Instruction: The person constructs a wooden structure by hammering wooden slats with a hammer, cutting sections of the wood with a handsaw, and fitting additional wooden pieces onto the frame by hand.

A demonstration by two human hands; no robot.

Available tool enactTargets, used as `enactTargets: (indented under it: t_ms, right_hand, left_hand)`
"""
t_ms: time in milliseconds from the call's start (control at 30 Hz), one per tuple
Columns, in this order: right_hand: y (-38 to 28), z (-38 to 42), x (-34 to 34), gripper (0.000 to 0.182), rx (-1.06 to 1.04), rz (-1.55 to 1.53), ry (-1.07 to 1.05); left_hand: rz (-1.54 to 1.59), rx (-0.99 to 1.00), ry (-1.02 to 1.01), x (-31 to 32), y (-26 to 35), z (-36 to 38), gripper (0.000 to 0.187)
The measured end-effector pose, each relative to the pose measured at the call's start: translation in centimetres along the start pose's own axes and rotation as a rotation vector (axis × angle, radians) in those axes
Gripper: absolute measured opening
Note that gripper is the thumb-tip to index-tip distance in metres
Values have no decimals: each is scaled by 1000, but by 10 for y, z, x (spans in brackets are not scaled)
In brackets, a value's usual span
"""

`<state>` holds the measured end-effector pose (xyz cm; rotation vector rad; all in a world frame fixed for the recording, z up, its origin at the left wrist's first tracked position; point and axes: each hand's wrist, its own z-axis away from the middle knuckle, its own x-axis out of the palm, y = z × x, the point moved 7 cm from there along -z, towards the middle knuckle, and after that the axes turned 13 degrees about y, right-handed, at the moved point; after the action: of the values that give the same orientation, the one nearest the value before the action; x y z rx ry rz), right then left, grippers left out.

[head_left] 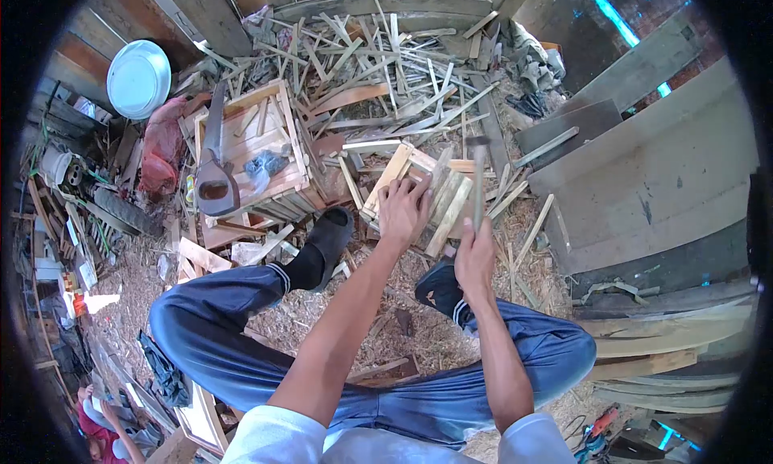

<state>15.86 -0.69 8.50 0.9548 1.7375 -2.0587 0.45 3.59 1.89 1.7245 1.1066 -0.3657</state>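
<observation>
A small wooden crate (392, 172) made of pale slats stands on the floor between my feet. My left hand (404, 210) presses on its near left side, fingers bent over the wood, gripping a narrow wooden slat (441, 167) beside the fingertips. The thumb side is partly hidden, so any nail there cannot be made out. In my right hand (475, 258) is a hammer (479, 182), closed around the lower handle. The hammer's head is raised, up and to the right of the crate, apart from it in the view.
A larger wooden crate (282, 101) stands at left, with a handsaw (216, 162) and a blue plastic bag (266, 167) on it. Loose wood strips (386, 77) pile up behind. Boards (644, 182) lean at right. Another person (101, 424) sits at lower left.
</observation>
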Motion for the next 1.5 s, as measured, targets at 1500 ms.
enactTargets:
  t_ms: [1500]
  right_hand:
    - [8,-12,-4,37,29,10,13]
  left_hand:
    - [-11,-17,-39,-6,3,-1,30]
